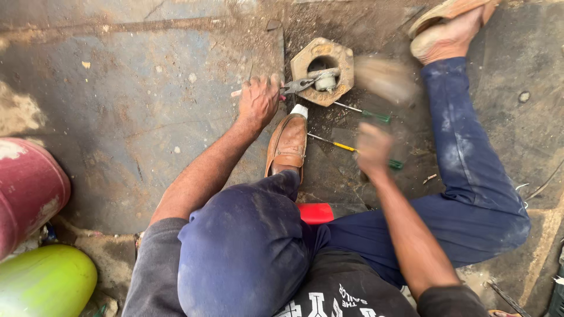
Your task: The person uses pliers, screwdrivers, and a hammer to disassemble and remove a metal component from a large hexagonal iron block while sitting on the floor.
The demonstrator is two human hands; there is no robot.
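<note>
**Pliers pinning a small part on a hex block**

Left hand (258,100) has its fingers wrapped tight round the pliers (294,87), clamping a small pale metal part (325,81) steady over the hexagonal block (323,70) on the floor. Right hand (373,149) is blurred, grip unclear. Brown shoe (288,141) sits just beside the block, screwdrivers (352,149) nearby.

A dirty, stained concrete floor (129,117) carries a large hexagonal nut (322,70), two screwdrivers (352,149), and red and green cylinders (29,194).

dusty navy trousers (470,176), grey sleeves (150,264), tan loafer (288,144)
</note>
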